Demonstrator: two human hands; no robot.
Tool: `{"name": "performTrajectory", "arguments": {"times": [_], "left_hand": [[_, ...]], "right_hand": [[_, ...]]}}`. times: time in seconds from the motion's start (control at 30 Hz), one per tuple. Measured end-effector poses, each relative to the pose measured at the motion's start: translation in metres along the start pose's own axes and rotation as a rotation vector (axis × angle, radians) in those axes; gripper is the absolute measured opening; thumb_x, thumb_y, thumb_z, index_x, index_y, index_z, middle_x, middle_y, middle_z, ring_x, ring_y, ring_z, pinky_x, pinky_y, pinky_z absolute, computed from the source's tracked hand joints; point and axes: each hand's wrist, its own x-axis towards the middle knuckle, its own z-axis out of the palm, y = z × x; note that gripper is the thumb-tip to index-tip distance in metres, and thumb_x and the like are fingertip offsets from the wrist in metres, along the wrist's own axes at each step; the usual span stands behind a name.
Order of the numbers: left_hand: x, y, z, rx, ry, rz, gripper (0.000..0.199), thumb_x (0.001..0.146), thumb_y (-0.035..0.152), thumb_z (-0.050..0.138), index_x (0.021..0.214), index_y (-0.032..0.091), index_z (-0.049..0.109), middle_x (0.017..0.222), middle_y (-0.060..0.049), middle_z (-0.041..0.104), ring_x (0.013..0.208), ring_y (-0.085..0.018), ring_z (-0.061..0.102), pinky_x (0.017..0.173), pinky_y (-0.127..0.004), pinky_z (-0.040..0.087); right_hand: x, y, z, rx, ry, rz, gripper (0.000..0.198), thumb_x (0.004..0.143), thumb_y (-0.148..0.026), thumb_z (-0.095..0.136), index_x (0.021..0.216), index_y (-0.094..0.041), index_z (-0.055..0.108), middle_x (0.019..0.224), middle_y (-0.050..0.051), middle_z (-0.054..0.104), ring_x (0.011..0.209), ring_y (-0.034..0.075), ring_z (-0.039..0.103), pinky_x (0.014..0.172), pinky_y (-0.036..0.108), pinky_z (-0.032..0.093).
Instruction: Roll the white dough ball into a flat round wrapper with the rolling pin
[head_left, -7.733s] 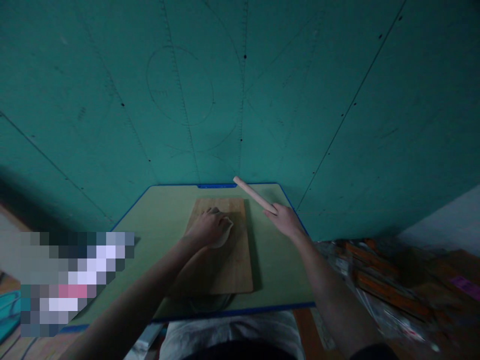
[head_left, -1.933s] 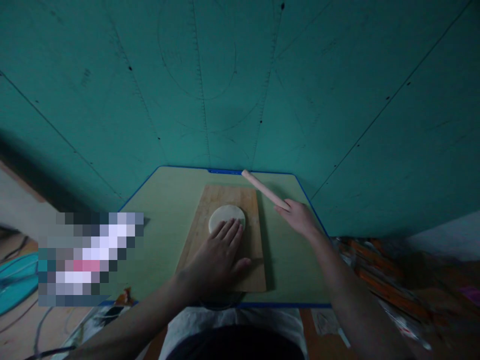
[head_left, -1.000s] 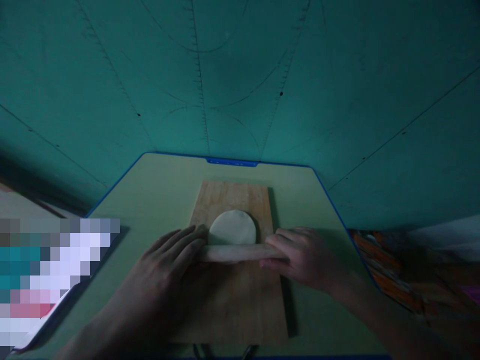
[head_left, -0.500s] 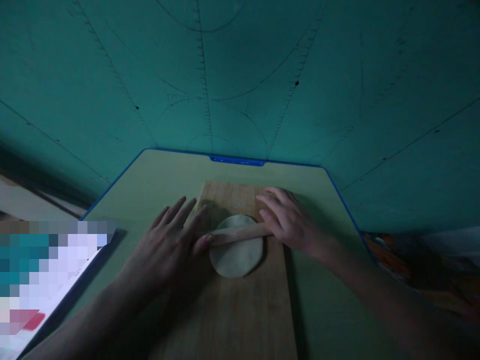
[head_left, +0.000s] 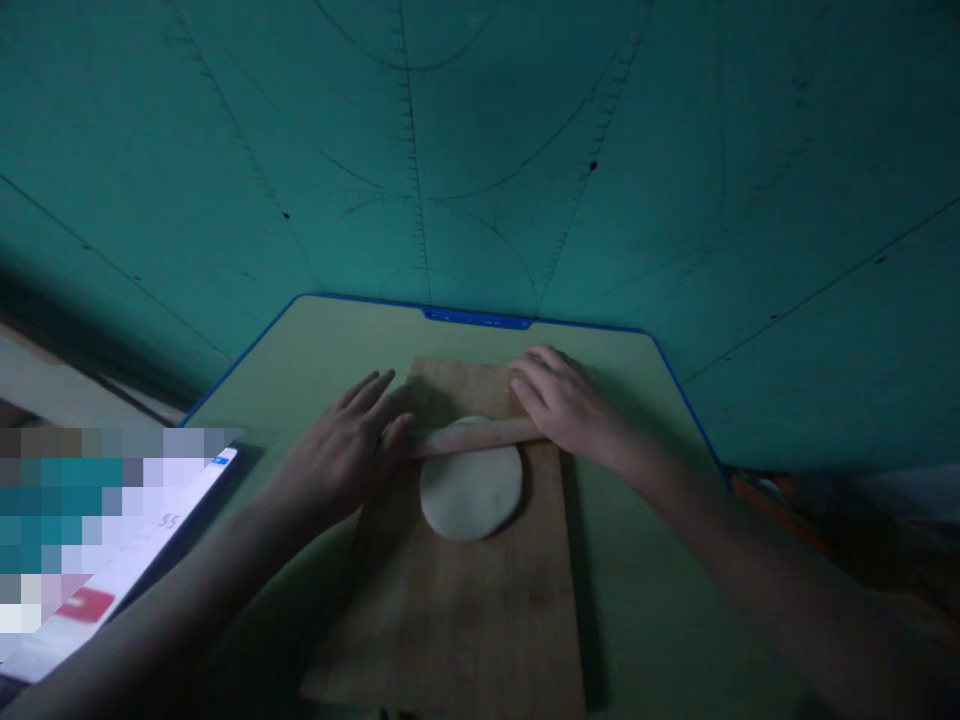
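A flat round sheet of dough (head_left: 471,492) lies on a wooden cutting board (head_left: 465,610). Across its far part rests a slim wooden rolling pin (head_left: 480,434). My left hand (head_left: 356,440) holds the pin's left end, fingers reaching forward past it and thumb close against it. The pin's right end is under my right hand (head_left: 562,400), which is closed over it with the fingers bent forward. Both ends of the pin are hidden by the hands.
The board lies on a pale table (head_left: 352,325) with a blue rim. A lit screen (head_left: 161,530), partly pixelated, stands at the left. Behind the table is a green wall (head_left: 480,130) with drawn lines. Dim clutter (head_left: 787,510) shows beyond the right edge.
Both hands have pushed the rolling pin away from me, from the upper middle of the dough toward its far edge. The view has shifted slightly, showing the board's near edge.
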Motion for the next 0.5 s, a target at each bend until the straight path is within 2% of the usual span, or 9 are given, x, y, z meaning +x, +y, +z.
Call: {"name": "performTrajectory", "arguments": {"times": [0.1, 0.23, 0.3, 0.4, 0.5], "left_hand": [[-0.035, 0.022, -0.007, 0.043, 0.035, 0.166, 0.058, 0.104, 0.051, 0.029, 0.143, 0.015, 0.050, 0.142, -0.015, 0.060, 0.135, -0.034, 0.052, 0.103, -0.051, 0.051], [-0.076, 0.048, -0.019, 0.115, 0.093, 0.276, 0.065, 0.099, 0.037, 0.039, 0.157, 0.011, 0.028, 0.129, -0.018, 0.068, 0.113, -0.033, 0.066, 0.094, -0.050, 0.054], [-0.091, 0.056, -0.022, 0.130, 0.102, 0.293, 0.068, 0.096, 0.029, 0.040, 0.159, 0.010, 0.024, 0.128, -0.018, 0.068, 0.112, -0.033, 0.065, 0.090, -0.047, 0.055], [-0.103, 0.059, -0.021, 0.133, 0.099, 0.303, 0.068, 0.095, 0.027, 0.040, 0.159, 0.012, 0.026, 0.132, -0.015, 0.067, 0.118, -0.032, 0.062, 0.091, -0.044, 0.052], [-0.097, 0.052, -0.015, 0.154, 0.113, 0.319, 0.068, 0.096, 0.030, 0.040, 0.159, 0.008, 0.024, 0.132, -0.018, 0.066, 0.119, -0.033, 0.061, 0.092, -0.044, 0.052]], "right_hand": [[-0.040, -0.015, -0.008, 0.072, -0.101, -0.086, 0.043, 0.106, -0.032, 0.032, 0.132, -0.014, 0.061, 0.139, 0.017, 0.059, 0.137, 0.028, 0.049, 0.110, 0.048, 0.046], [-0.086, -0.032, -0.020, 0.078, -0.140, -0.108, 0.049, 0.106, -0.036, 0.038, 0.152, -0.017, 0.043, 0.154, 0.015, 0.047, 0.146, 0.029, 0.038, 0.116, 0.055, 0.040], [-0.102, -0.037, -0.026, 0.070, -0.153, -0.117, 0.055, 0.105, -0.034, 0.041, 0.158, -0.021, 0.031, 0.157, 0.013, 0.042, 0.147, 0.028, 0.036, 0.117, 0.056, 0.039], [-0.114, -0.040, -0.032, 0.064, -0.187, -0.117, 0.062, 0.104, -0.035, 0.043, 0.161, -0.023, 0.022, 0.160, 0.010, 0.038, 0.148, 0.028, 0.034, 0.116, 0.053, 0.041], [-0.106, -0.036, -0.029, 0.052, -0.195, -0.091, 0.061, 0.105, -0.043, 0.042, 0.159, -0.020, 0.027, 0.161, 0.015, 0.036, 0.147, 0.031, 0.035, 0.114, 0.054, 0.043]]}}
